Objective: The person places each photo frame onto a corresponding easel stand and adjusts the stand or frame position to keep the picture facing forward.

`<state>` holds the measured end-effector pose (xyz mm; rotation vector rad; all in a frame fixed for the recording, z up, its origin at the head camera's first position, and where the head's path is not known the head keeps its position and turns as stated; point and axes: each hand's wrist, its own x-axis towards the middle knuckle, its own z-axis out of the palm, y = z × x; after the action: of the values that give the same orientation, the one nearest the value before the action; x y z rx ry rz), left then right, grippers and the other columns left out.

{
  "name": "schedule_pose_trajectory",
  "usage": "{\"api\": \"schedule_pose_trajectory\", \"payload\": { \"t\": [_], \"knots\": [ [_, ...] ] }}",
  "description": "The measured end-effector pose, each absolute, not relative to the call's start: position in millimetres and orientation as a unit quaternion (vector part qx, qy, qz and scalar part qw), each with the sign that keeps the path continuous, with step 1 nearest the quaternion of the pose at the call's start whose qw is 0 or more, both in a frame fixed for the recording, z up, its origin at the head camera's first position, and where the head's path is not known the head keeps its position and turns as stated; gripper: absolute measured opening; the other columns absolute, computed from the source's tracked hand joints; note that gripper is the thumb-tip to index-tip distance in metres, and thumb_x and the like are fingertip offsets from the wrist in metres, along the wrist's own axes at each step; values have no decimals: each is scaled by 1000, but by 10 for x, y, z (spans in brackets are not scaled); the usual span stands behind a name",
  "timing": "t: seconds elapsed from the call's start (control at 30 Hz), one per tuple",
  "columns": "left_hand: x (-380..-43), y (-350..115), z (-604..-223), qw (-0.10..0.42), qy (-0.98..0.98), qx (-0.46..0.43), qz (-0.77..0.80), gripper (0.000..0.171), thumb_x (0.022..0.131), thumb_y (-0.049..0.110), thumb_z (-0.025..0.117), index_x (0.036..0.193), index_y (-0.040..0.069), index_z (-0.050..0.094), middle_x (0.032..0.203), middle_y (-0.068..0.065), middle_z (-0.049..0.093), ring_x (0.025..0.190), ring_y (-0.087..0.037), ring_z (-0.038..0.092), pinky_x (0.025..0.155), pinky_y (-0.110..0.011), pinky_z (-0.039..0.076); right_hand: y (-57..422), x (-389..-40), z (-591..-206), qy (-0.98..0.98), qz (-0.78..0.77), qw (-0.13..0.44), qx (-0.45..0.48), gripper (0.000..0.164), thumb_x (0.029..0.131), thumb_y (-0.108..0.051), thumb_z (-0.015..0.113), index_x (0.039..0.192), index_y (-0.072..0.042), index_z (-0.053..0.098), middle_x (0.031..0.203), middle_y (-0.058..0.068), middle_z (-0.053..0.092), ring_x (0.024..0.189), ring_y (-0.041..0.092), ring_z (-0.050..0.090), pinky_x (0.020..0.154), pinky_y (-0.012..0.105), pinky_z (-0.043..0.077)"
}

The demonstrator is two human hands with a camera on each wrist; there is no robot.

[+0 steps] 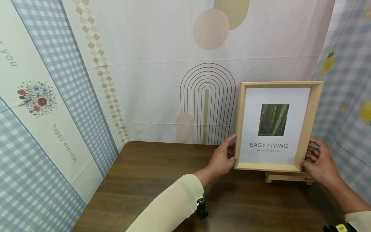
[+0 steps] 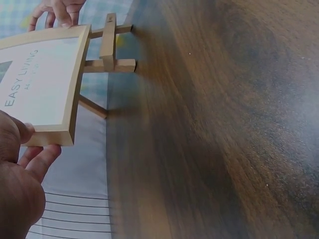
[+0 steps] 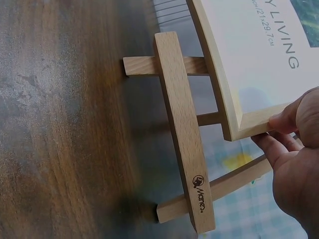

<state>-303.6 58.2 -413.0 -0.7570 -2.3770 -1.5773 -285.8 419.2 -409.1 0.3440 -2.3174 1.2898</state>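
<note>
A light wooden picture frame stands upright between both hands, with a white sheet reading "EASY LIVING" and a small green bamboo picture. My left hand grips its left side near the lower corner, thumb on the front edge and fingers behind. On the opposite side, my right hand pinches the frame's edge low down. Below and behind the frame is a small wooden easel, whose crossbar carries a printed logo. In the right wrist view, the frame's bottom edge sits apart from the crossbar. Most of the easel's upper part is hidden behind the frame.
A dark brown wooden table lies under the hands. Behind it hangs a pale cloth with arches and circles. Blue checked cloth hangs close by the right hand, and another checked cloth is on the left.
</note>
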Motion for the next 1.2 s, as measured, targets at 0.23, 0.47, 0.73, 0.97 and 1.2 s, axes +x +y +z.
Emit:
{"api": "schedule_pose_trajectory", "payload": {
  "t": [0.23,0.47,0.73,0.97,1.2],
  "knots": [
    [-3026,628,-4119,96,-798,-271,-529,90,88,-12,72,158,27,33,135,-9,59,98,-12,64,71,-16,53,4243,-2851,-4100,-850,461,228,113,93,80,25,62,155,-14,25,110,-24,48,91,-12,54,67,10,49],
    [-3006,665,-4094,94,-797,-272,-530,89,89,-12,71,159,28,32,137,-9,58,98,-12,64,71,-16,53,4296,-2848,-4082,-846,466,230,120,94,81,24,61,157,-16,23,113,-24,47,95,-14,53,71,8,48],
    [-3027,706,-4106,92,-801,-264,-530,88,90,-11,71,158,30,34,136,-7,58,100,-12,64,71,-16,53,4306,-2852,-4097,-843,471,235,114,91,80,26,61,152,-18,26,111,-24,50,94,-13,54,71,8,48],
    [-3064,741,-4113,91,-808,-264,-518,87,92,-9,70,159,30,31,138,-8,57,102,-16,65,72,-18,53,4353,-2898,-4091,-856,457,215,111,89,86,21,58,158,-13,18,117,-17,45,98,-12,50,69,11,49],
    [-3093,794,-4111,84,-809,-260,-521,86,92,-8,70,158,32,32,139,-6,57,102,-15,65,71,-17,53,4414,-2946,-4091,-862,450,204,108,90,88,19,57,160,-10,13,123,-3,46,98,-11,49,68,12,50]
  ]
}}
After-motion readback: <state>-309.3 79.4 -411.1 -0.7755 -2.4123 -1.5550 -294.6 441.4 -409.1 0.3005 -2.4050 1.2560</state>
